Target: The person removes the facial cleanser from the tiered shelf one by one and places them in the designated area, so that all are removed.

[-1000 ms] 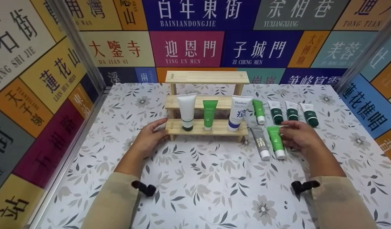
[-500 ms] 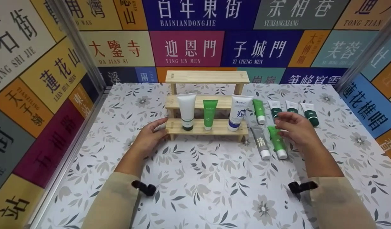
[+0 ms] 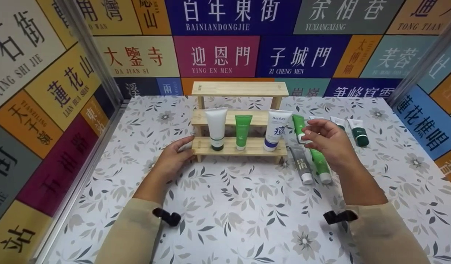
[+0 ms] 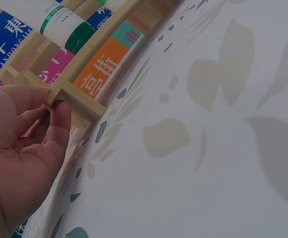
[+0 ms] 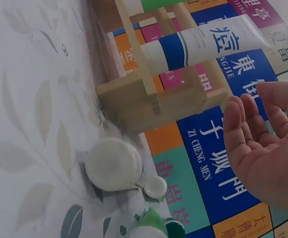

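A three-step wooden rack point(image 3: 240, 91) stands in the middle of the table. On its lowest step stand a white tube point(image 3: 216, 126), a green tube point(image 3: 242, 130) and a white tube with a blue band point(image 3: 276, 128). My left hand point(image 3: 170, 157) pinches the rack's left end between thumb and fingers, as the left wrist view shows by the wooden edge point(image 4: 84, 99). My right hand point(image 3: 330, 143) hovers over the lying tubes, fingers loosely bent and nothing in them. Near its fingertips lies a small green tube point(image 3: 298, 123). The right wrist view has the hand point(image 5: 267, 144) beside the rack.
Right of the rack lie a grey tube point(image 3: 301, 165), another green tube point(image 3: 321, 167) and white tubes with dark green caps, such as the outermost tube point(image 3: 358, 132); my right hand partly covers some. Behind stands a wall point(image 3: 218, 55) of coloured sign panels.
My right hand has lifted off the front green tube and moved left and away from me, toward the rack. My left hand keeps its place at the rack's end.
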The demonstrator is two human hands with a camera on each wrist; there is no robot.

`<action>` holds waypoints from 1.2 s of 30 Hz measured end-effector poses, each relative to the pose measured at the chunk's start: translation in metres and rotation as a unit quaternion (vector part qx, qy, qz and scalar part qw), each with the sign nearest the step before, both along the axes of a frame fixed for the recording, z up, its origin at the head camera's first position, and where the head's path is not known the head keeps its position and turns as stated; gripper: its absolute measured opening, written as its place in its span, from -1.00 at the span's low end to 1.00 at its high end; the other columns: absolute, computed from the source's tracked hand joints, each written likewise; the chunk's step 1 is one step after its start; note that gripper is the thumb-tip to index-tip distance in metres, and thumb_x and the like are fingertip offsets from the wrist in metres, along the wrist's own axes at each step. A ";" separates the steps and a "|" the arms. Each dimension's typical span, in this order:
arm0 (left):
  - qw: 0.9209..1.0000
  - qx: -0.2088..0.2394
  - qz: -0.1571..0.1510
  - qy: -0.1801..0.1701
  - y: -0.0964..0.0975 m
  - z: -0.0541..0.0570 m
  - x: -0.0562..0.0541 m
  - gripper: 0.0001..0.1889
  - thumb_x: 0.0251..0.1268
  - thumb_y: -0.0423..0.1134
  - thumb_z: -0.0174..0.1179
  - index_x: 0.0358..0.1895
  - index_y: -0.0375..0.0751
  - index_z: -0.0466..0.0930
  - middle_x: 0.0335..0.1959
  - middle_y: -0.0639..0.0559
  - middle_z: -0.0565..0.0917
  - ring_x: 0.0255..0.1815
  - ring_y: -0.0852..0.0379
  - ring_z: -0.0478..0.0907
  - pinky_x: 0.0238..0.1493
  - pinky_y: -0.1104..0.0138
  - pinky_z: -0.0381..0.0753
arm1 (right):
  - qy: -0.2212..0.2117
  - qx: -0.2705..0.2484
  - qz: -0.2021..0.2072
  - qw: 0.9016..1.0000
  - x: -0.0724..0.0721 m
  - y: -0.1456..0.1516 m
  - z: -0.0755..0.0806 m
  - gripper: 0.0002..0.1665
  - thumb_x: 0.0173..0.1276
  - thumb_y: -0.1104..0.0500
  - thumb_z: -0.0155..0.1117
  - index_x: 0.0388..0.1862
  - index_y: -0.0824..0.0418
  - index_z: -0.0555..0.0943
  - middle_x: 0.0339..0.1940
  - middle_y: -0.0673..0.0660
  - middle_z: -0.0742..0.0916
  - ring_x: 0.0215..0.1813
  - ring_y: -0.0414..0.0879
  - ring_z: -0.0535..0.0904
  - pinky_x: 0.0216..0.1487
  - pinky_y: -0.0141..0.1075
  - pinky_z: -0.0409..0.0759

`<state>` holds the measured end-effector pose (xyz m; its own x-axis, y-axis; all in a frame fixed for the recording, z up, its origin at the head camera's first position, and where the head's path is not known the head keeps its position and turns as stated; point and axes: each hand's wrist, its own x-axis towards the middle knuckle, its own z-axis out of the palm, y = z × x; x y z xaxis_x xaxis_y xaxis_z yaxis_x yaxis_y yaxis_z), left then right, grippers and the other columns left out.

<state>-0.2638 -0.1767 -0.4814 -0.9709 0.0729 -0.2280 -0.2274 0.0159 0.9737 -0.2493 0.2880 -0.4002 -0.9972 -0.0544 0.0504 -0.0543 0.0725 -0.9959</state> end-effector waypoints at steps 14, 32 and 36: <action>1.000 -0.005 -0.011 0.017 -0.001 0.000 0.001 -0.43 0.58 -0.36 0.20 0.58 -0.03 0.44 0.46 -0.19 0.59 0.09 0.17 0.75 0.10 0.40 0.70 | 0.062 -0.017 0.009 0.998 0.000 -0.031 0.028 -0.61 0.52 0.17 0.43 0.25 0.14 0.60 0.09 0.05 0.73 0.11 -0.11 0.74 0.00 -0.40 0.77; 1.000 0.013 -0.014 0.014 -0.001 -0.002 0.000 -0.42 0.58 -0.39 0.20 0.60 -0.07 0.42 0.51 -0.21 0.55 0.17 0.15 0.74 0.19 0.39 0.71 | 0.044 0.013 -0.003 0.999 -0.017 -0.054 0.034 -0.60 0.47 0.25 0.45 0.24 0.20 0.60 0.09 0.03 0.68 0.10 -0.10 0.68 0.03 -0.41 0.76; 1.000 0.016 -0.015 0.015 0.000 -0.001 0.001 -0.42 0.58 -0.39 0.18 0.60 -0.09 0.42 0.51 -0.23 0.54 0.17 0.14 0.73 0.16 0.40 0.71 | 0.038 0.023 0.001 0.999 -0.018 -0.057 0.034 -0.61 0.48 0.26 0.44 0.23 0.19 0.62 0.10 0.01 0.69 0.14 -0.09 0.68 0.08 -0.41 0.75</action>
